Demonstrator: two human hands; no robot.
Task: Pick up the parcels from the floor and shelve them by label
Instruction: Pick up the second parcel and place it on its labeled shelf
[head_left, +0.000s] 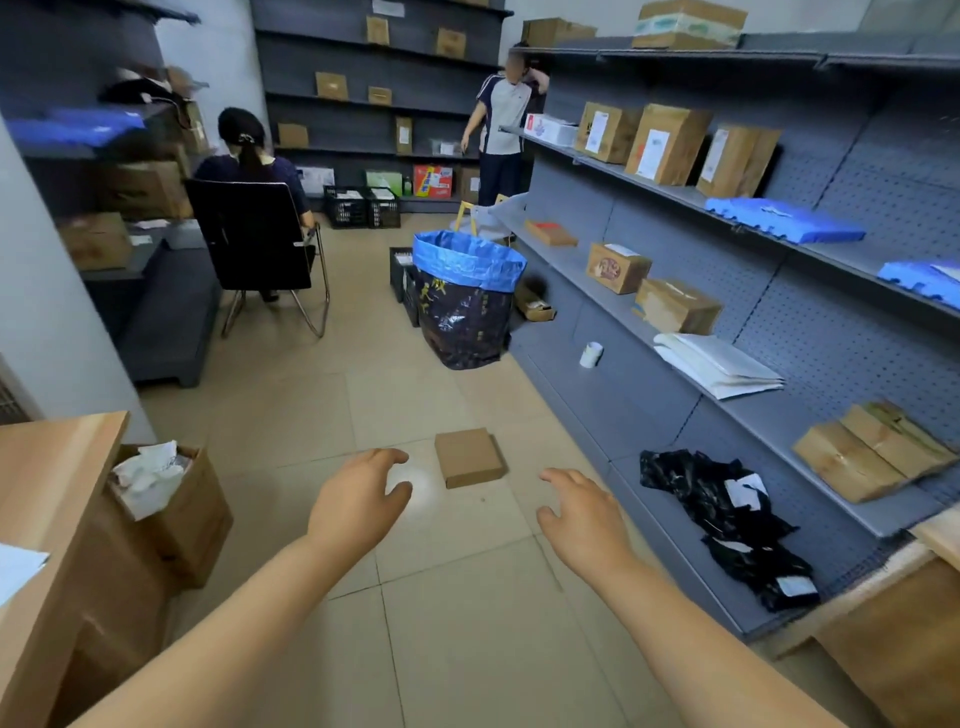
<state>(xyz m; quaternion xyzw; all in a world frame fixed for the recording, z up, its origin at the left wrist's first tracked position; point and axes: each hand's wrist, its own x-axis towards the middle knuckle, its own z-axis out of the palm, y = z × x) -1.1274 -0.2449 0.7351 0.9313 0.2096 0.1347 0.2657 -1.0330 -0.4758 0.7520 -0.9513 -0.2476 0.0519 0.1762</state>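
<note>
Although white labels show on many boxes along the grey shelves (613, 306), none of their print is clear enough to read, and the yellow marks on the dark sack (462, 312) with the blue liner stay illegible too. One flat brown parcel (470, 457) lies on the beige tiled floor (457, 623) at about 12 o'clock from the hands, its plain top showing no label. The left hand (358, 504) sits at roughly 10 o'clock of the picture's lower middle, fingers spread and curved, holding nothing and not touching the parcel. The right hand (584, 514) at 2 o'clock is likewise loose and empty, just short of the parcel. Black plastic bags (727, 525) with white tags lie on the lowest shelf at 3 o'clock. A wooden worktop (47, 499) stands at 9 o'clock, with a cardboard box (176, 514) of crumpled paper beside it. Farther off, one person sits on a black chair (254, 239) and another stands by the far shelving.
</note>
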